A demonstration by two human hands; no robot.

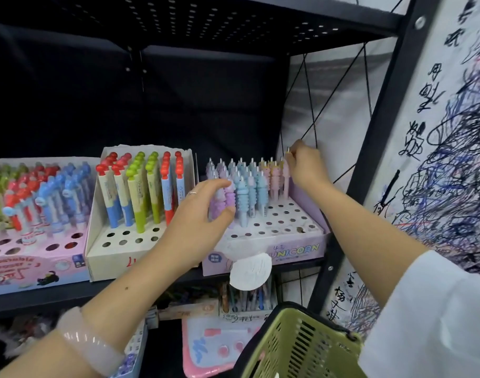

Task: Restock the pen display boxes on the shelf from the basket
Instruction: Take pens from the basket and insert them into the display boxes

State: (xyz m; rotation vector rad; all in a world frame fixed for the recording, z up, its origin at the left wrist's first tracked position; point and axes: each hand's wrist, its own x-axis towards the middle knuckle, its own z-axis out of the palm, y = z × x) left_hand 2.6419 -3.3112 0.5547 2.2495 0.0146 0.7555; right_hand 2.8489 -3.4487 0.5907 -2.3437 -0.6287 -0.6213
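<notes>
Unicorn pen display box, shelf: right hand pinches a pink pen top at the back row. Left hand, fingers curled around purple pens. Green basket below.

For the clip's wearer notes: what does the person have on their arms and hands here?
The left hand wears a thin silver-coloured ring, and the left wrist carries a chunky, translucent pale pink bangle; that forearm is bare. The right hand shows no jewellery, and a loose white sleeve covers the right upper arm to around the elbow.
</notes>
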